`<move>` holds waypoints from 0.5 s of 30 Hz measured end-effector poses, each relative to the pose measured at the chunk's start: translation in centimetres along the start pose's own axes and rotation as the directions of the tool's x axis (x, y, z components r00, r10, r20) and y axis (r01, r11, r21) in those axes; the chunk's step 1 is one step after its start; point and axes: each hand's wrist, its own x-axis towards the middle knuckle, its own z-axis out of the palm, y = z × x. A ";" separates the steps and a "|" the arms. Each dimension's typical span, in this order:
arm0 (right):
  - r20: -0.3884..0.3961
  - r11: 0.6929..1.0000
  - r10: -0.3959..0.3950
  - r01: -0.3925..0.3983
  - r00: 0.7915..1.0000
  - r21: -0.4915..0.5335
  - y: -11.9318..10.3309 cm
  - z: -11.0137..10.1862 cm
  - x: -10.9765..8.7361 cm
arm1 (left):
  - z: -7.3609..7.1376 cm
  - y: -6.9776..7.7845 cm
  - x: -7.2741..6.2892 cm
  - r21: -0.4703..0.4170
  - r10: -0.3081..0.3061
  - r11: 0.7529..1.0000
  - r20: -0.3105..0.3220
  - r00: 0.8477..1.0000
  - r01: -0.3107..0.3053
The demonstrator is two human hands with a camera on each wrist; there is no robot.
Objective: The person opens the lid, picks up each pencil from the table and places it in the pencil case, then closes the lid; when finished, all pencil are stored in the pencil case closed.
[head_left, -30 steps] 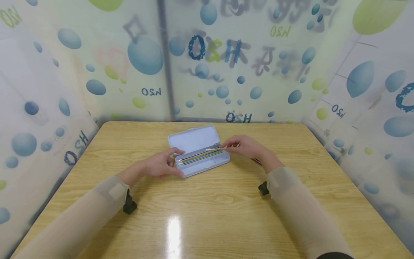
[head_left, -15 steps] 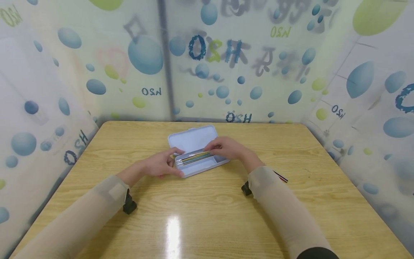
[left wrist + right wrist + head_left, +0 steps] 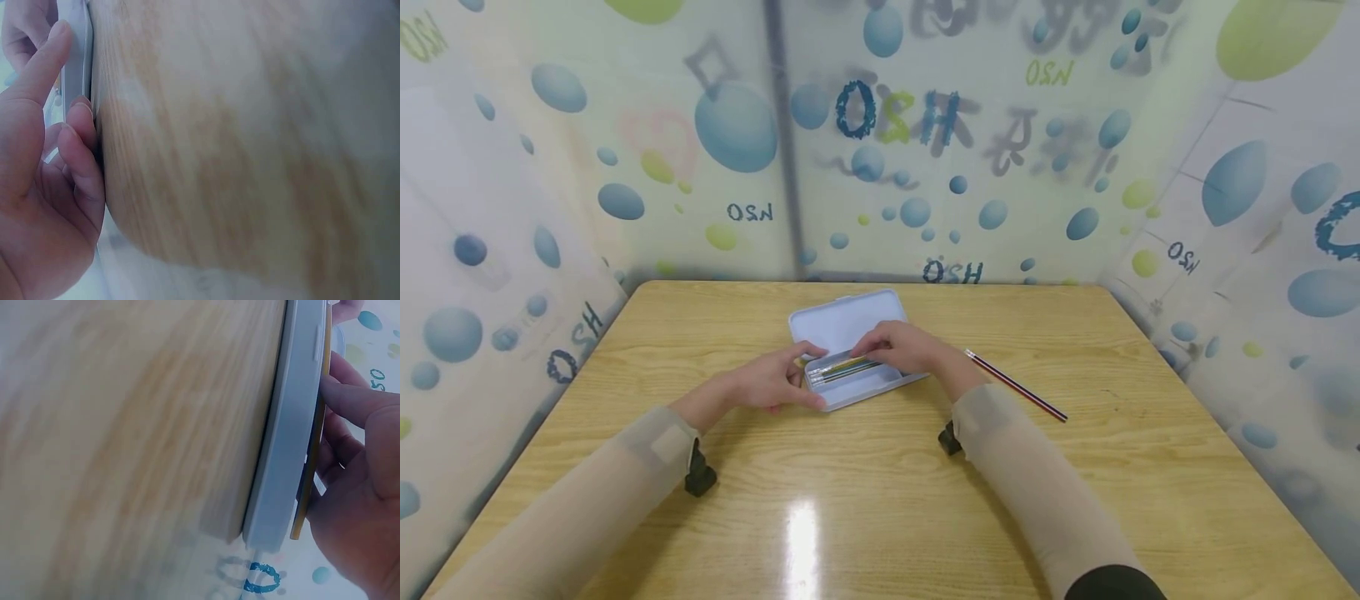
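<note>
A pale blue pencil case (image 3: pixel 867 394) lies on the table with its lid (image 3: pixel 838 321) folded back. My left hand (image 3: pixel 772 380) grips the case's left end, thumb at the front corner and index finger toward the lid side. In the case several pencils (image 3: pixel 842 373) lie lengthwise, their white-tipped ends at the left. My right hand (image 3: pixel 907 345) reaches over the case from the right and pinches a yellow pencil (image 3: pixel 304 506) between thumb and fingers. In the right wrist view this pencil runs along the case's upper edge, its near end sticking out past the palm.
A dark striped pencil (image 3: pixel 1018 387) with a red stripe lies slanted on the wooden table (image 3: pixel 880 483), right of the case. Behind the table hangs a curtain (image 3: pixel 1015 208) with blue and green drops. Similar sheets stand at both sides.
My right hand has moved left over the case, carrying the yellow pencil in above the others. As the right arm shifted, the striped pencil on the table came into full view. My left hand stays put.
</note>
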 end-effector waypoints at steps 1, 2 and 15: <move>0.004 1.000 0.001 -0.001 1.000 -0.007 -0.1 0.0 0.1 | 0.0 0.0 0.0 0.001 -0.001 1.000 0.000 1.000 0.001; 0.007 1.000 -0.001 0.001 1.000 -0.015 -0.2 0.1 0.1 | 0.0 0.0 0.0 0.002 -0.003 1.000 0.001 1.000 0.003; 0.035 1.000 0.001 0.000 0.999 -0.014 -0.5 0.2 0.8 | -0.1 0.2 -0.1 0.005 -0.013 1.000 0.000 1.000 0.013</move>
